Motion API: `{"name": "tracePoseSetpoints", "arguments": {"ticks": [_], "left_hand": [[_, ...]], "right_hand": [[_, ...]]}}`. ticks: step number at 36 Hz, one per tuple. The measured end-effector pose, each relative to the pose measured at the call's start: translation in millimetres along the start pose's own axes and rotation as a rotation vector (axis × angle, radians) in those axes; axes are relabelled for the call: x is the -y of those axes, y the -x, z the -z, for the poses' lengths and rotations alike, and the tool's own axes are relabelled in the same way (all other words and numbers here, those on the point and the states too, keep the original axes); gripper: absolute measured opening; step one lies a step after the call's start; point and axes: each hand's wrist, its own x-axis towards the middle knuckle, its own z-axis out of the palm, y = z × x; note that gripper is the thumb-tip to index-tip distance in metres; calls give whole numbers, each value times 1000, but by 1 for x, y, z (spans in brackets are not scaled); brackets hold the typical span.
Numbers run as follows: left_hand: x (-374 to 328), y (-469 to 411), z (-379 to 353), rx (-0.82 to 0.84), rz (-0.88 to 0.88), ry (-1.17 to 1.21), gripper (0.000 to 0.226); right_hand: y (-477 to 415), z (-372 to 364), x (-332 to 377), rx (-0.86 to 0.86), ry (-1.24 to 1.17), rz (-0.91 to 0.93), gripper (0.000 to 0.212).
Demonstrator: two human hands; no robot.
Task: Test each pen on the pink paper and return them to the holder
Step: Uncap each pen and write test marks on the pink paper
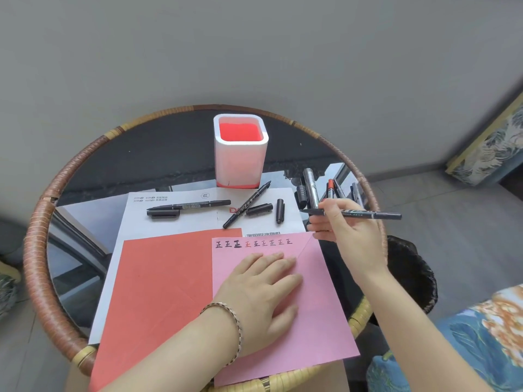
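Pink paper (319, 321) lies at the tabletop's (141, 154) five o'clock edge, overlapping a red sheet (164, 292), a row of test marks (253, 243) along its top. The left hand (260, 292) is pressed flat on it, fingers spread, grasping nothing. At twelve o'clock stands the white holder (240, 159). At three o'clock the right hand (345, 224) pinches an uncapped black pen (368, 213), level above the paper's corner.

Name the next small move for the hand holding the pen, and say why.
Probably bring the right hand down so its uncapped pen writes just right of the marks; the left hand lies flat on the pink paper, and the tip hangs above it.
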Motion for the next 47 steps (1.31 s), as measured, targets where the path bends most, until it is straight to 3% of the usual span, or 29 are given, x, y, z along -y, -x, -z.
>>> {"name": "tracePoseSetpoints", "arguments": {"ticks": [8, 15, 47], "left_hand": [[-4, -4, -5, -65, 33, 51, 35], [-4, -4, -6, -14, 54, 53, 33], [-5, -4, -4, 23, 70, 80, 34]], "right_hand": [[-3, -11, -22, -232, 82, 30, 34], [-4, -19, -42, -231, 275, 87, 36], [-8, -20, -45, -217, 316, 170, 39]]}}
